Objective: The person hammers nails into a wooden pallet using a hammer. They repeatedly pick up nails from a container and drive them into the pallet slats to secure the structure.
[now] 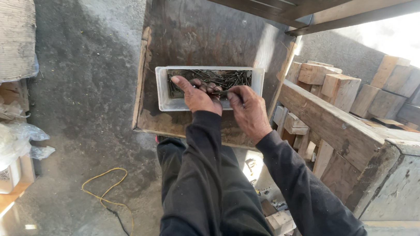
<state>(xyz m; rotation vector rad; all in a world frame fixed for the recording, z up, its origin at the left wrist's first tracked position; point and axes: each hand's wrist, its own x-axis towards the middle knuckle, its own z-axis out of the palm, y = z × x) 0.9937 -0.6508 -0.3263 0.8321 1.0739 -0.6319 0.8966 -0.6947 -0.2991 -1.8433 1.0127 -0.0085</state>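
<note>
Nearest the camera, two dark sleeves extend forward over the person's legs. The right hand (249, 109) is positioned at the near rim of the white rectangular tray (163, 89), fingers curled together as if pinching a few nails; what it holds, if anything, cannot be told. The left hand (196, 94) reaches into the tray with the index finger extended and the remaining fingers bent down among the nails (226, 77), touching them; no firm grasp is visible. The nails lie loose in a dark heap filling the tray, which keeps them contained and within reach. The tray rests on a worn wooden board (195, 31) raised above the concrete floor (89, 104). To the right lie stacked wood offcuts (342, 88) and a heavy timber beam (335, 120). A yellow cord (104, 191) trails across the floor to the left.
</note>
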